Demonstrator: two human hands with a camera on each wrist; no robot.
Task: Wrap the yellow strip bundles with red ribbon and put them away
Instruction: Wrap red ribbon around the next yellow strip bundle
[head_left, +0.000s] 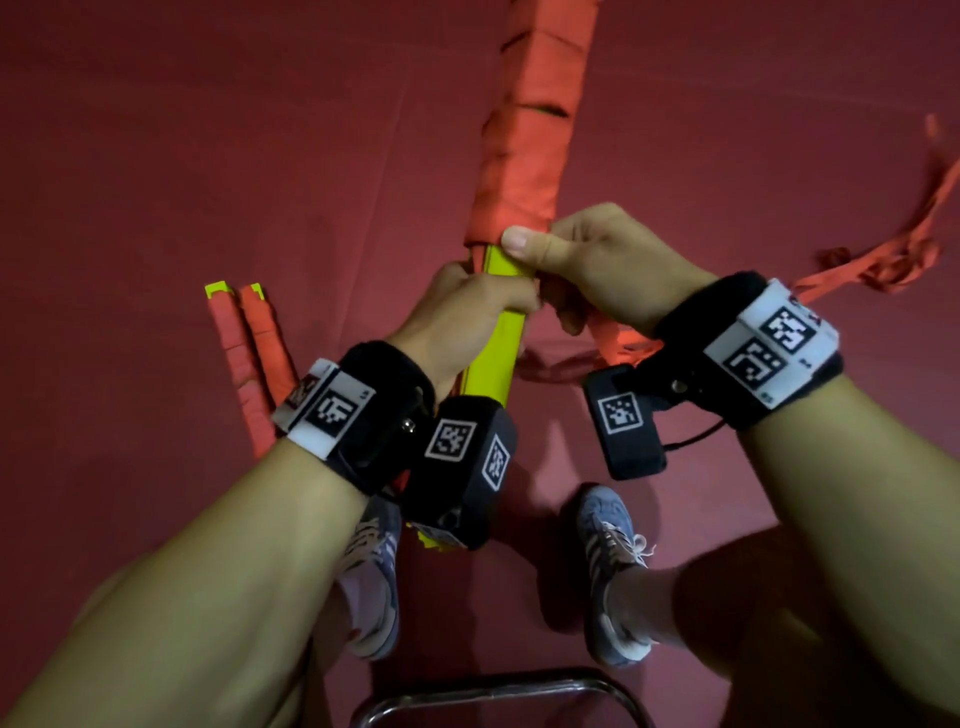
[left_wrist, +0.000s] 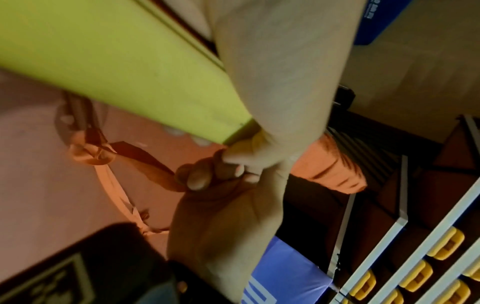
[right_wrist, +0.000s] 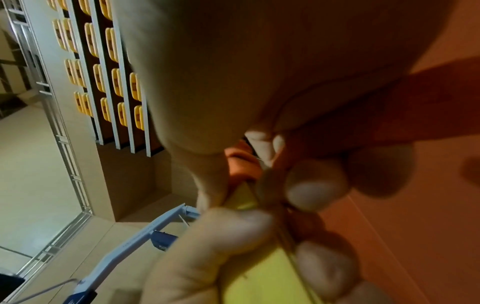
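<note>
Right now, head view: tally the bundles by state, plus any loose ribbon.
Wrapped bundles lying on the floor, yellow tips showing: 2
Part-wrapped bundle, gripped by the left hand: 1
Red ribbon tail, held by the right hand, apparently one strand: 1
Total: 4

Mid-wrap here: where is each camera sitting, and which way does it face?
Head: on the head, facing down at the floor; the forearms, left hand, right hand and shoes show.
Left wrist: looks along the left hand at the yellow bundle and a rack; the right hand's grip on the red ribbon shows.
Right wrist: looks along the right hand at that bundle; the left hand shows too.
Shared: all three show the bundle; both wrist views catch the rack.
</note>
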